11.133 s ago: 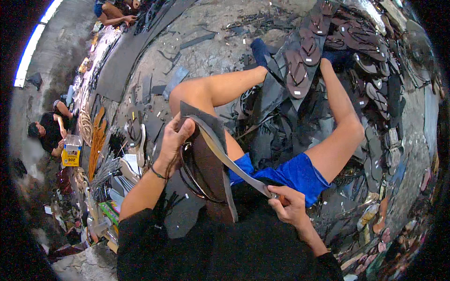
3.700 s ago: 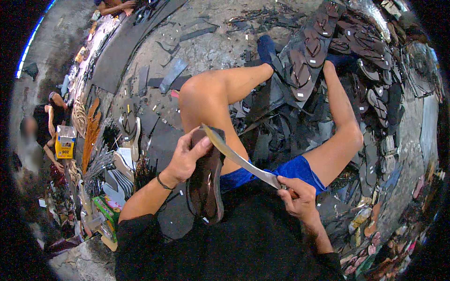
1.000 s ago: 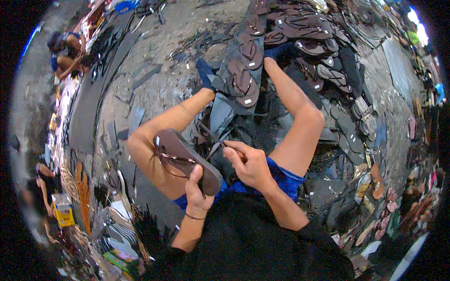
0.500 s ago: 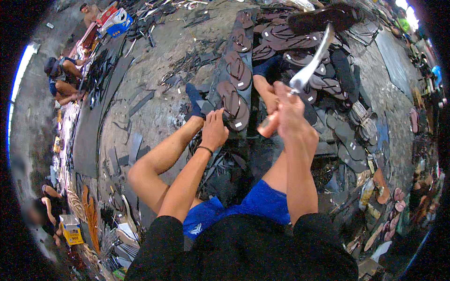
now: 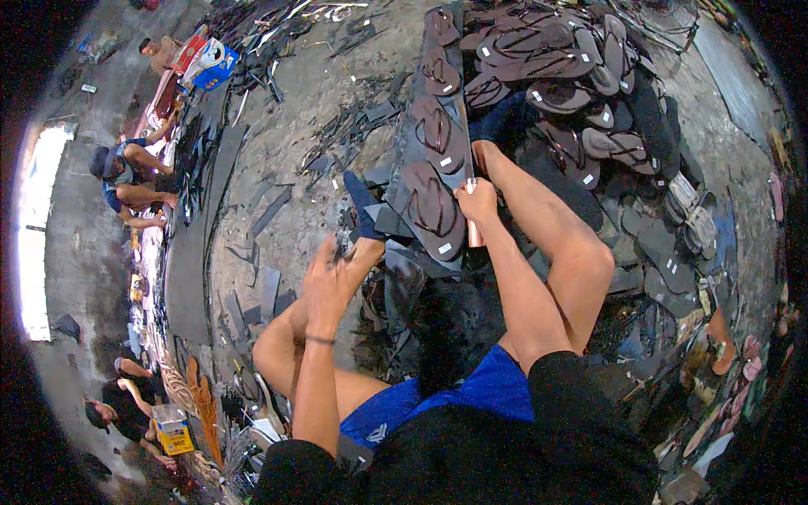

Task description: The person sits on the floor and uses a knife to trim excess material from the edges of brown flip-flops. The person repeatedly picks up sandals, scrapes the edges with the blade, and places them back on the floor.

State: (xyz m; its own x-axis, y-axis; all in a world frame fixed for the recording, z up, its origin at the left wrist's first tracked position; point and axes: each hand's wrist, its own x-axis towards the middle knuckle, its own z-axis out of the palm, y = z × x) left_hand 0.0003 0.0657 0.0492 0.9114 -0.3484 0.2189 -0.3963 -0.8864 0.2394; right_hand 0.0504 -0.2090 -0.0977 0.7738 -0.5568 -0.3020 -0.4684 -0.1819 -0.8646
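Note:
My right hand (image 5: 477, 202) is closed round the pale orange handle of a long knife (image 5: 474, 234). Its narrow blade points away from me, along the right edge of a dark board or sheet (image 5: 452, 263). Flip-flops lie in a row on that board: the nearest brown flip-flop (image 5: 439, 229) is just left of the knife, with another flip-flop (image 5: 435, 135) beyond it. Over my bent left leg, my left hand (image 5: 326, 282) is raised away from the board. Its fingers look apart and are blurred; I make out nothing held in them.
A heap of brown flip-flops (image 5: 547, 59) lies beyond my right foot. Dark scraps (image 5: 269, 210) litter the floor at left. A long dark sheet (image 5: 192, 286) lies farther left, near a seated person (image 5: 130, 172). A yellow box (image 5: 172, 431) stands at lower left.
My right hand has brought the knife down from its raised position to the board's right edge. My left hand has left the nearest flip-flop and moved left, toward my leg.

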